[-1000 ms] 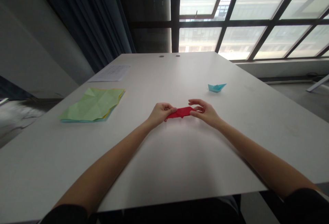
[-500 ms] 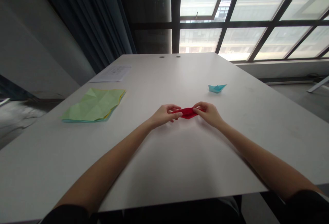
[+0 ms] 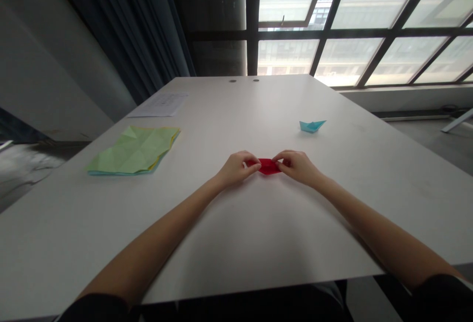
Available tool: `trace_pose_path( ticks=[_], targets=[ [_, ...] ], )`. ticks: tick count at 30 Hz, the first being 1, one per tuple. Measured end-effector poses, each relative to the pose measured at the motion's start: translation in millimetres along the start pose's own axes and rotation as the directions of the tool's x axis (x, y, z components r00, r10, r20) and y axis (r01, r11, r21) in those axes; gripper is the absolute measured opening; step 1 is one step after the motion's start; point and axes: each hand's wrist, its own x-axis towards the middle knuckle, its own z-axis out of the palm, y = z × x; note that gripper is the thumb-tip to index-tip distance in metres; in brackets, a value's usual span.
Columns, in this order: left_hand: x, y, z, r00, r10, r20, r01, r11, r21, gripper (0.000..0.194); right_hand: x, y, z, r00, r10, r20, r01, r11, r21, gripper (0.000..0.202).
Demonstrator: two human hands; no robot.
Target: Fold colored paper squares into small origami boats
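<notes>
Between my two hands is a small folded red paper boat point(image 3: 269, 166), low over the middle of the white table point(image 3: 236, 233). My left hand point(image 3: 238, 166) pinches its left end between thumb and fingers. At the right end, my right hand point(image 3: 297, 165) pinches the paper in the same way. The fingertips hide both tips of the boat. Whether its underside touches the table, I cannot tell. Farther back on the right, a light blue paper boat point(image 3: 312, 126) stands upright on the table, apart from my hands.
On the left lies a stack of creased paper sheets point(image 3: 133, 150), green on top with yellow and blue edges below. Behind it is a printed white sheet point(image 3: 160, 105). Two round grommets point(image 3: 232, 81) sit near the table's far edge, before the window point(image 3: 288, 58).
Both hands have come down slightly toward the table with the red paper. My left fingers, more spread before, are now drawn together at its left end.
</notes>
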Motion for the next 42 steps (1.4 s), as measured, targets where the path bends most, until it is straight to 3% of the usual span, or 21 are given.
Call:
trace_pose_path(
  ticks=[8,12,16,23,28,31,35,39,42],
  targets=[
    [-0.8,-0.5,5.4,0.996,-0.092,-0.017,0.093,0.995,0.044,0.023,11.4,-3.8,-11.6,0.970,-0.169,0.172,0.190,0.975,-0.112,0.031],
    [-1.7,3.1,5.3,0.992,-0.125,-0.019,0.126,0.991,0.039,0.021,24.6,-18.9,-12.8,0.926,-0.215,0.310,0.290,0.931,-0.221,0.022],
    [-1.7,3.3,5.8,0.985,-0.160,-0.061,0.161,0.987,0.018,0.018,35.9,-30.5,-6.6,0.907,-0.089,0.413,0.251,0.899,-0.358,0.010],
    [-1.8,-1.6,10.0,0.989,-0.140,-0.045,0.139,0.990,-0.018,0.025,45.5,-30.6,4.5,0.890,-0.001,0.456,0.181,0.919,-0.351,0.003],
    [-2.5,-3.1,12.2,0.995,-0.094,-0.040,0.094,0.996,0.003,0.028,47.8,-31.1,5.5,0.899,0.033,0.437,0.147,0.916,-0.373,0.003],
    [-2.3,-4.2,11.4,0.997,-0.067,-0.032,0.067,0.998,0.005,0.022,43.4,-29.0,-1.9,0.909,0.002,0.416,0.124,0.953,-0.276,0.006],
    [-0.7,-7.5,9.5,0.999,-0.036,-0.027,0.036,0.999,0.001,0.016,35.7,-18.7,-18.3,0.977,-0.081,0.197,0.102,0.990,-0.101,0.020],
    [0.8,-8.9,7.2,1.000,-0.001,-0.026,0.003,0.999,0.050,0.016,29.6,3.4,-28.1,1.000,-0.008,0.010,0.008,1.000,-0.013,0.024],
    [1.7,-5.4,3.2,0.999,0.041,-0.022,-0.038,0.993,0.113,0.023,24.0,27.2,-26.6,0.996,0.058,-0.066,-0.057,0.998,0.022,0.028]
  ],
)
